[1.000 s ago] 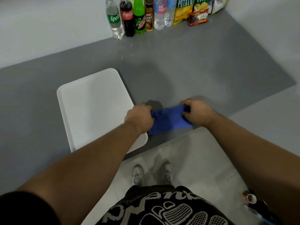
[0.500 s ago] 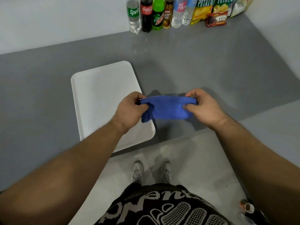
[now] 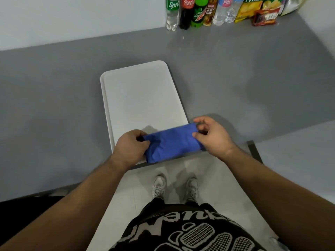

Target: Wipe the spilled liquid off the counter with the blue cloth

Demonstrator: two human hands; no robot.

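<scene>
Grey matte counter (image 3: 54,105) fills most of the view, running back to a pale wall and turning a corner at the far right. A white, round-cornered tray (image 3: 141,98) lies flat on it, its short near edge close to the counter's front edge. Against the wall at the far end stands a row of drink bottles (image 3: 186,13), and just beside them to the right are some snack packets (image 3: 253,9). Below the counter's edge shows a light floor with the person's pale shoes (image 3: 158,187) on it. Whether any liquid lies on the grey surface cannot be told from here.

The blue cloth (image 3: 172,144) is folded into a thick band and stretched between the two hands, over the tray's near right corner and the counter's front edge (its shadow falls on the tray just behind it). The left hand (image 3: 130,147) grips the cloth's left end, fingers curled under it and thumb across the top. The right hand (image 3: 213,136) pinches the right end between thumb and forefinger, the other fingers loosely bent above it. Whether the cloth touches the tray cannot be told.
</scene>
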